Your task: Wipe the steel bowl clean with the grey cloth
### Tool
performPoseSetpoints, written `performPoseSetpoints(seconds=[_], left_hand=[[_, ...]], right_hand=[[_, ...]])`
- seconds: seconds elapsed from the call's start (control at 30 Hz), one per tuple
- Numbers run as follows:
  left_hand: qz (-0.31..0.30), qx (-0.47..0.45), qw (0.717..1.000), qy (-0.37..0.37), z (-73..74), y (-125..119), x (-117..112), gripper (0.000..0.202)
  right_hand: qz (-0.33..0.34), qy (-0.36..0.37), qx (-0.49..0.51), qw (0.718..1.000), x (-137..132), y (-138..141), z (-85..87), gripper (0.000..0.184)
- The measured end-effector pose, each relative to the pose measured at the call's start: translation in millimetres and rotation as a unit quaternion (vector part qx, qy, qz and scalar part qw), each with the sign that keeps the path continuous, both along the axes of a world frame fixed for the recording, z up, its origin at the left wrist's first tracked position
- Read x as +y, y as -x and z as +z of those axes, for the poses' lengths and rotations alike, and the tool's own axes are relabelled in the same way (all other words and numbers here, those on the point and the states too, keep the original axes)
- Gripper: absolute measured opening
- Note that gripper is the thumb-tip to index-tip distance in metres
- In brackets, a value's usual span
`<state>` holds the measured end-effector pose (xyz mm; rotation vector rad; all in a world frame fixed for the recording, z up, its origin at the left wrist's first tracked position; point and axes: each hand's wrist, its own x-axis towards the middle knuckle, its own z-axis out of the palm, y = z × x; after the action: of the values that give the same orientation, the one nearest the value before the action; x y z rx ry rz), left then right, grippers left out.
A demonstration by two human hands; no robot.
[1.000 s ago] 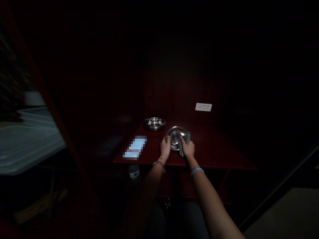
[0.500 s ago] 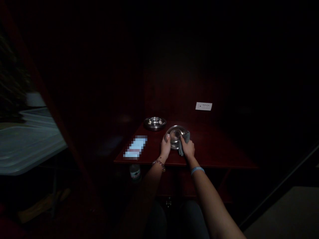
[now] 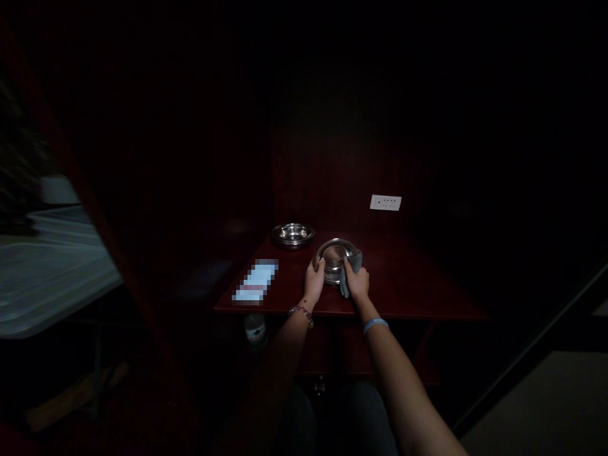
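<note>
A shiny steel bowl (image 3: pixel 334 256) is tilted up on a dark red table (image 3: pixel 413 285). My left hand (image 3: pixel 314 282) grips the bowl's left rim, fingers curled round it. My right hand (image 3: pixel 357 282) is closed on a grey cloth (image 3: pixel 350 271) pressed against the bowl's right rim. A second steel bowl (image 3: pixel 292 234) sits flat on the table behind and to the left, apart from both hands.
A blurred light rectangle (image 3: pixel 255 282) lies on the table's left part. A white socket plate (image 3: pixel 385 202) is on the dark back panel. A plastic bottle (image 3: pixel 255 330) stands below the table edge. Pale translucent lids or bins (image 3: pixel 47 278) sit at the far left.
The hands and bowl stay in nearly the same place; the cloth hand shifts slightly along the bowl's right rim. The view has drifted a little.
</note>
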<state>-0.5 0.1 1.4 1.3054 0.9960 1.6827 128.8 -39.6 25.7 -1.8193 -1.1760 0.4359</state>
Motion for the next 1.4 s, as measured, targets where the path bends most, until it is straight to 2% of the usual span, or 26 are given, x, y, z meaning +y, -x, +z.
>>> performPoseSetpoints(seconds=[0.13,0.27,0.5,0.73,0.93,1.17,1.4], left_hand=[[0.013,0.092,0.995,0.025,1.1,-0.2,-5.4,0.026],[-0.019,0.109,0.993,0.047,3.5,-2.5,-11.3,0.039],[-0.028,0.129,0.99,0.048,-1.8,-0.2,-4.6,0.05],[-0.045,0.071,0.995,0.044,-3.0,1.5,0.4,0.042],[-0.086,0.05,0.994,0.044,-2.3,2.2,-3.1,0.034],[-0.118,0.06,0.989,0.061,-1.5,0.0,-4.6,0.031],[-0.123,0.095,0.988,0.024,-7.8,-5.6,0.5,0.034]], right_hand=[[-0.048,-0.052,0.014,0.997,-2.5,-1.0,0.5,0.054],[-0.068,-0.067,0.017,0.995,-7.1,-0.9,2.9,0.054],[-0.045,-0.04,-0.006,0.998,-6.8,1.2,3.5,0.056],[0.012,0.011,0.001,1.0,-0.1,1.0,-0.3,0.061],[0.011,0.013,0.021,1.0,2.5,-1.8,-3.7,0.063],[0.02,0.043,-0.001,0.999,1.7,-2.0,-1.7,0.063],[0.047,0.025,-0.032,0.998,-2.0,0.8,-0.3,0.067]])
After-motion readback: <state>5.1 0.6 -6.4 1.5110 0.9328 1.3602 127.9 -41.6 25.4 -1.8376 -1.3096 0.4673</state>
